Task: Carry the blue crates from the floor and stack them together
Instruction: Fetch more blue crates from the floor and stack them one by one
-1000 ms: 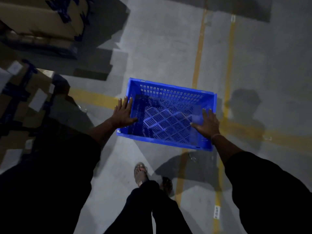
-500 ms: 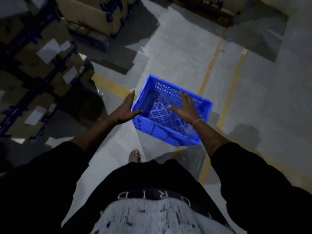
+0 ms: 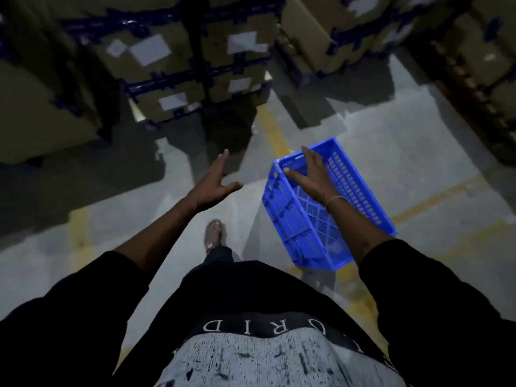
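Far to the left of both hands, and ahead of them, stand stacked cardboard boxes [image 3: 178, 65] with white labels and dark blue strapping, dim in the low light. The grey concrete floor [image 3: 391, 152] below carries yellow painted lines [image 3: 275, 135], one running from the boxes toward the space between the hands.

The left hand [image 3: 213, 182] is stretched forward in open air, fingers straight and spread, thumb out to the side, holding nothing and touching nothing. Below and slightly nearer than it, a sandalled foot [image 3: 213, 233] is on the floor.

To the right of the left hand, well apart from it, the blue crate [image 3: 296, 219] hangs tilted, its open top turned toward the left and its slotted base and side walls showing. The right hand [image 3: 310, 177] lies over the crate's far upper corner, fingers reaching along the rim and thumb laid across the inner edge; whether the fingers curl under the rim cannot be told. A thin bangle [image 3: 336, 201] sits on the right wrist. Both forearms come out of black sleeves [image 3: 418, 289].
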The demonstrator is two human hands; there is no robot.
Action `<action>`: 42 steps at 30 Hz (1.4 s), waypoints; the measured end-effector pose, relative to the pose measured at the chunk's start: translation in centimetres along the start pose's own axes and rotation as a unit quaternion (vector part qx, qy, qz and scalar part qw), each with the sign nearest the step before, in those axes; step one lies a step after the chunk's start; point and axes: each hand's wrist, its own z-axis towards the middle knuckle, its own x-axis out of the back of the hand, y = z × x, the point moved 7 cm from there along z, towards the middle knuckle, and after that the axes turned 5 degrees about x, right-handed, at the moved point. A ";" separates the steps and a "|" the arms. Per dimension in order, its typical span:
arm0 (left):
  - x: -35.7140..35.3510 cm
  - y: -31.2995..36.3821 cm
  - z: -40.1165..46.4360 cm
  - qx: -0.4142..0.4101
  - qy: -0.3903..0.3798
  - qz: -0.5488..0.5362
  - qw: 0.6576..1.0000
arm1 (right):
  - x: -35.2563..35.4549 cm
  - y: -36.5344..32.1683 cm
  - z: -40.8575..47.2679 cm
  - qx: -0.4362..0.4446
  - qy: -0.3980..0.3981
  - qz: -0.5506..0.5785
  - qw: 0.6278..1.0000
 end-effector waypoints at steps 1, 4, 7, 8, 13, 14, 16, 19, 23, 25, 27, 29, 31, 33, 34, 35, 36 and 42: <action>0.6 -1.0 -1.6 0.015 0.018 -0.007 1.000 | -0.8 -1.1 0.0 0.018 -0.011 -0.007 1.000; 2.3 -3.8 -6.6 0.046 0.076 -0.027 0.996 | -3.9 -4.9 -0.2 0.074 -0.046 -0.028 0.996; 4.5 -6.4 -11.4 0.074 0.136 -0.069 0.986 | -7.6 -8.8 -0.1 0.107 -0.084 -0.048 0.989; 5.3 -7.5 -13.0 0.088 0.153 -0.091 0.980 | -9.1 -10.3 -0.2 0.119 -0.098 -0.057 0.986; 9.8 -13.7 -20.8 0.135 0.240 -0.131 0.952 | -17.6 -18.1 -0.6 0.188 -0.159 -0.082 0.966; 10.5 -14.2 -21.6 0.140 0.245 -0.137 0.950 | -18.7 -19.1 -0.2 0.185 -0.172 -0.077 0.964; 13.2 -17.9 -25.8 0.163 0.278 -0.151 0.935 | -24.0 -23.9 -1.2 0.216 -0.206 -0.087 0.950; 15.6 -21.5 -29.9 0.179 0.312 -0.162 0.919 | -29.2 -28.8 -2.6 0.222 -0.244 -0.100 0.939; 19.9 -26.9 -36.5 0.211 0.358 -0.186 0.890 | -38.5 -35.3 -4.4 0.257 -0.298 -0.105 0.913; 22.2 -29.8 -40.3 0.228 0.382 -0.198 0.874 | -43.1 -39.4 -6.1 0.280 -0.319 -0.111 0.899; 24.6 -31.9 -43.8 0.241 0.410 -0.201 0.857 | -47.1 -43.0 -7.5 0.296 -0.340 -0.100 0.887; 26.4 -33.8 -47.0 0.256 0.433 -0.205 0.840 | -50.7 -45.9 -8.8 0.317 -0.366 -0.095 0.870; 27.8 -35.7 -49.9 0.271 0.457 -0.210 0.821 | -54.1 -48.6 -9.7 0.331 -0.392 -0.091 0.854; 29.2 -37.9 -52.5 0.288 0.487 -0.225 0.793 | -58.0 -51.5 -10.0 0.341 -0.416 -0.101 0.837; 29.4 -38.3 -53.1 0.292 0.492 -0.228 0.788 | -58.8 -52.3 -9.9 0.348 -0.417 -0.100 0.834; 29.7 -39.1 -54.0 0.298 0.501 -0.237 0.777 | -60.4 -53.5 -9.9 0.355 -0.427 -0.102 0.825; 30.1 -40.1 -55.0 0.306 0.512 -0.248 0.763 | -62.3 -54.8 -10.0 0.362 -0.439 -0.107 0.816; 35.3 -46.0 -59.2 0.346 0.569 -0.284 0.690 | -74.4 -63.7 -8.3 0.391 -0.492 -0.129 0.767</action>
